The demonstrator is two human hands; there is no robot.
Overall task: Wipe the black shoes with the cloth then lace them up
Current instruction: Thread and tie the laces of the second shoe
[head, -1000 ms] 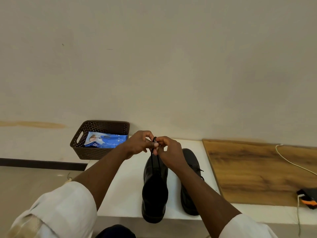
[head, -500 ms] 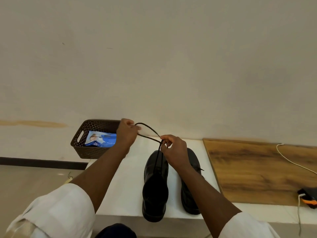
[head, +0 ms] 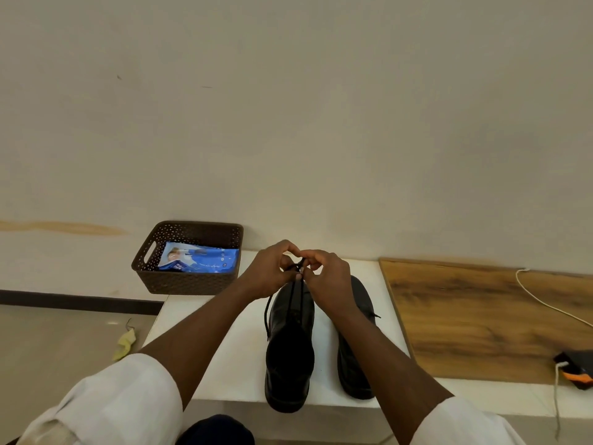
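Drawn back in from beside the brown perforated plastic basket [head: 187, 277]: left hand [head: 268, 273], now meeting right hand [head: 327, 277] above the collar of the nearer black leather shoe [head: 289, 345]. Wide loop of thin black lace [head: 296, 285] collapsed; strands now pinched close between both hands, one end hanging beside the shoe.

No readable text anywhere. Small white print on the blue packet [head: 199, 259] inside the brown basket [head: 187, 281], too blurred to make out; no legible brand, number or sign elsewhere.
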